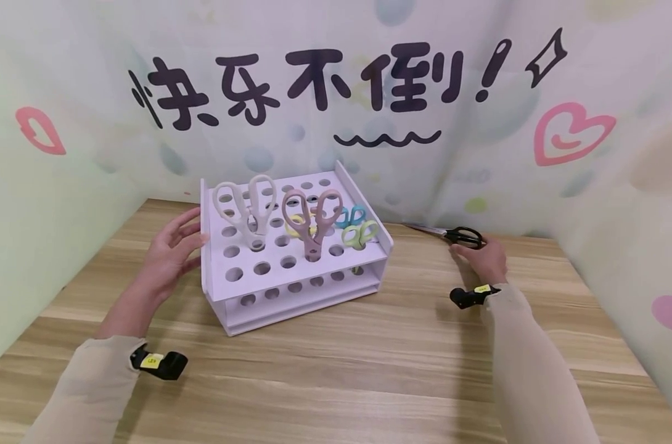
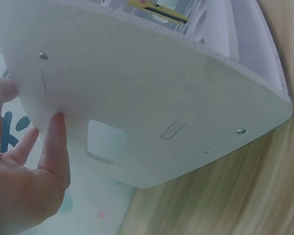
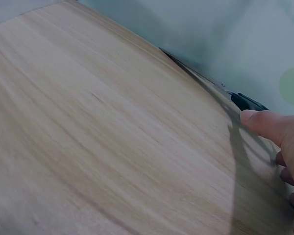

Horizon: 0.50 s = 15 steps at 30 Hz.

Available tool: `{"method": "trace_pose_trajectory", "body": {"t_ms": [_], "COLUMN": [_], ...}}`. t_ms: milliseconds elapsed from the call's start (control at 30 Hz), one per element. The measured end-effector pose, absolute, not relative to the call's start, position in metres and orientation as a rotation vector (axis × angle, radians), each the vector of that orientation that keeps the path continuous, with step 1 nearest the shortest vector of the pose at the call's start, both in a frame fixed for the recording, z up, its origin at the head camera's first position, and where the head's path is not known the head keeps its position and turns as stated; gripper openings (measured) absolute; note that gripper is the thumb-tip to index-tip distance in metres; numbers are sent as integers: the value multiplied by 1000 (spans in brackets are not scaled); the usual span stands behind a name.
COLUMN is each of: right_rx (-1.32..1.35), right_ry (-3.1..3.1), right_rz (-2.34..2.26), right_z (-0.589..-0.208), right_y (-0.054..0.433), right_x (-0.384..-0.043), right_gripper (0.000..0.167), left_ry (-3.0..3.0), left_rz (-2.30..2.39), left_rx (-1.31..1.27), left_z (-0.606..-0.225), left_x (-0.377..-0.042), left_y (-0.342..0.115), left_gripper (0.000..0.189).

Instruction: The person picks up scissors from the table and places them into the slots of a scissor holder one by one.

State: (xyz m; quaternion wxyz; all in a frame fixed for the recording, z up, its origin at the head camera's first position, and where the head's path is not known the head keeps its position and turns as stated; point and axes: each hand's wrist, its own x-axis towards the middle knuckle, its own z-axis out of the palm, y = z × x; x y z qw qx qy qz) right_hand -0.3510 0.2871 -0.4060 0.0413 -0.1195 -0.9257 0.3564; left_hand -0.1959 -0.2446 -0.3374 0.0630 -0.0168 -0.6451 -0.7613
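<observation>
A white rack (image 1: 277,283) with rows of round holes stands on the table. My left hand (image 1: 172,253) is at its left side panel (image 2: 137,98), fingertips touching the panel and fingers loosely bent. Far to the right, near the back edge, my right hand (image 1: 487,259) holds black-handled scissors (image 1: 465,236) by the handles, their blades pointing left. In the right wrist view, the thumb lies against the black handle (image 3: 247,102). Standing in the rack are white scissors (image 1: 253,216), mauve scissors (image 1: 312,228) and smaller yellow, blue (image 1: 351,216) and green scissors (image 1: 360,234).
The wood-grain table (image 1: 358,364) runs back to a printed cloth backdrop (image 1: 291,148), which also closes in the left and right sides. A black wrist camera (image 1: 161,364) sits on the left sleeve and another wrist camera (image 1: 471,297) on the right.
</observation>
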Motion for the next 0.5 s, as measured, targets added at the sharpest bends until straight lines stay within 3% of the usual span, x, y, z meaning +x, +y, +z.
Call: {"method": "trace_pose_trajectory", "body": {"t_ms": [500], "right_rx": [-298], "right_ry": [-2551], "right_rz": [1364], "right_z": [-408], "right_y": [289], "right_x": [-347], "right_gripper": [75], "left_ry": [-1961], "left_rz": [-2319], "left_rx": [-62], "left_z": [-336], "left_x": [-195], "left_y": [-246], "left_gripper": [57]}}
